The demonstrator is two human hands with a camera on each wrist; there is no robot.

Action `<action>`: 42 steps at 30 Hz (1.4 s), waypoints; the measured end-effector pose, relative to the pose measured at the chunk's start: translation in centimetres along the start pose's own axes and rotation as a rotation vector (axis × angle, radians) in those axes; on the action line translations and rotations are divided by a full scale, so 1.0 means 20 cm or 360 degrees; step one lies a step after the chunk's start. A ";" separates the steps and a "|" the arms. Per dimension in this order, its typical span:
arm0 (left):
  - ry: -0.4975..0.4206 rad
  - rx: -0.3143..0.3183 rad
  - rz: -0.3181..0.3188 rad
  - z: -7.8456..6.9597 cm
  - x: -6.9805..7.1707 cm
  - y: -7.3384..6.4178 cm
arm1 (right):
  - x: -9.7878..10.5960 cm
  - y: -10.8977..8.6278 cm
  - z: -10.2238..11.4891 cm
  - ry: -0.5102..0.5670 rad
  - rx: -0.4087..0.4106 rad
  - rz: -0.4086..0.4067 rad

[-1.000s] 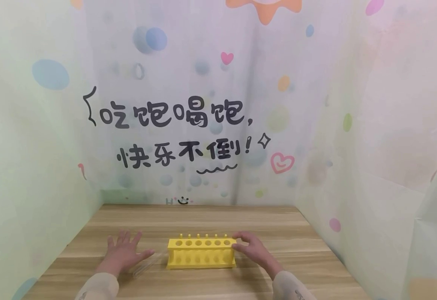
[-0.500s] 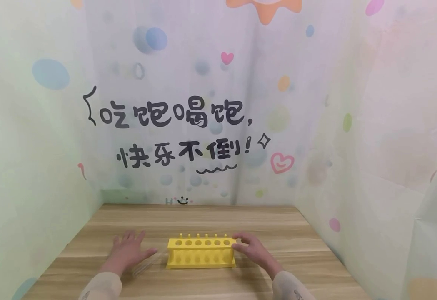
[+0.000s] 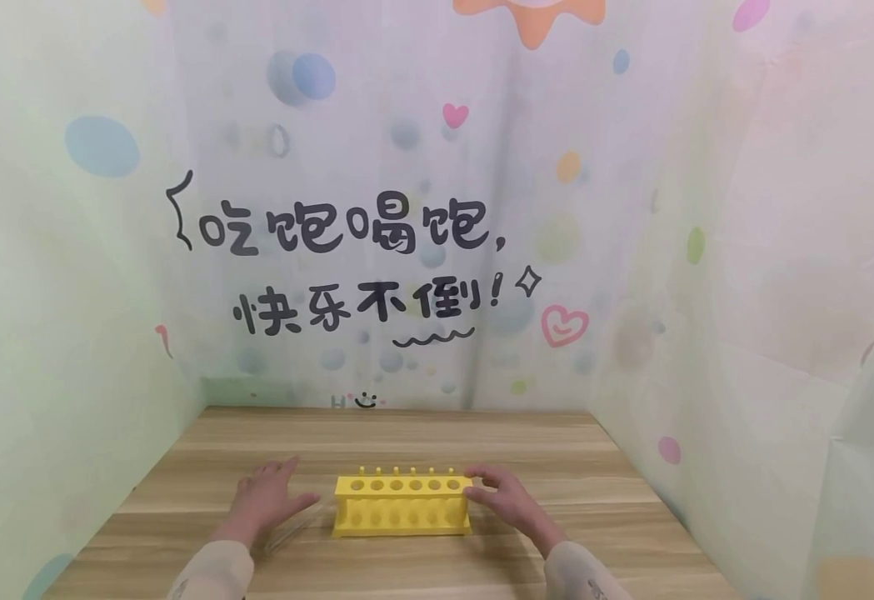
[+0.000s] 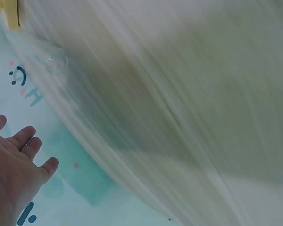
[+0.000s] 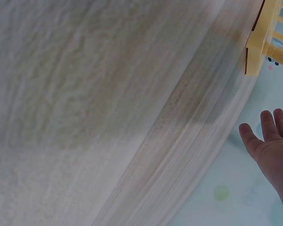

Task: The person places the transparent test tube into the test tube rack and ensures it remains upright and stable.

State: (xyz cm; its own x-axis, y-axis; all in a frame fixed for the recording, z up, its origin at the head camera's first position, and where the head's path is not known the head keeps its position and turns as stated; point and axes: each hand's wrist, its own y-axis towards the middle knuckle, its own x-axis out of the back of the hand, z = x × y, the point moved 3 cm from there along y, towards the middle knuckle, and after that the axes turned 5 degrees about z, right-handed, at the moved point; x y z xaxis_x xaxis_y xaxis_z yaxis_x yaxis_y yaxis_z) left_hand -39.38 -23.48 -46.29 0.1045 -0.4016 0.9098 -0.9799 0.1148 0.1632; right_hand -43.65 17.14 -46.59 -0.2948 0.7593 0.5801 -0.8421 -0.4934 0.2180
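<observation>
Head view, rack: I see the yellow rack upright on the bench, round holes facing up, short pegs along its back.
Head view, right hand: The right hand pinches the rack's right end, thumb in front.
Head view, left hand: The left hand is left of the rack and apart from it, fingers wide open, holding nothing, thumb pointing towards the rack.
Head view, tube: I make out a clear tube, faint, lying just beside the left wrist.
Left wrist view: Fingers stand apart; the blurred tube slants across the bench.
Right wrist view: I get three extended fingers near the rack's end; their grip is out of shot.
</observation>
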 end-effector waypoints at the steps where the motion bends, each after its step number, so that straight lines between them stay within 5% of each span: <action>1: -0.0014 0.0005 -0.0001 0.00 -0.01 0.00 | 0.00 0.00 0.00 0.0002 -0.0005 0.0001; 15: -0.0160 0.0117 0.0023 -0.01 -0.08 0.05 | 0.00 0.00 -0.01 0.0013 -0.0034 0.0001; 34: -0.0336 0.0115 0.0004 -0.04 -0.15 0.04 | -0.01 0.01 -0.03 0.0016 -0.0018 -0.0006; 42: -0.0247 0.0099 0.0001 -0.05 -0.19 0.06 | -0.01 0.00 -0.03 -0.0052 -0.0049 -0.0023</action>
State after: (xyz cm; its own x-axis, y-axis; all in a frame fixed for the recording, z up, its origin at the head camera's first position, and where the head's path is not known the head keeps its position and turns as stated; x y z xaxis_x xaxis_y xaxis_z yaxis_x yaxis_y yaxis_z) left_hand -40.83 -20.92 -49.18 0.0812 -0.5378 0.8391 -0.9891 0.0604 0.1344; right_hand -43.86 17.15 -47.19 -0.2681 0.7519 0.6023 -0.8599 -0.4687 0.2024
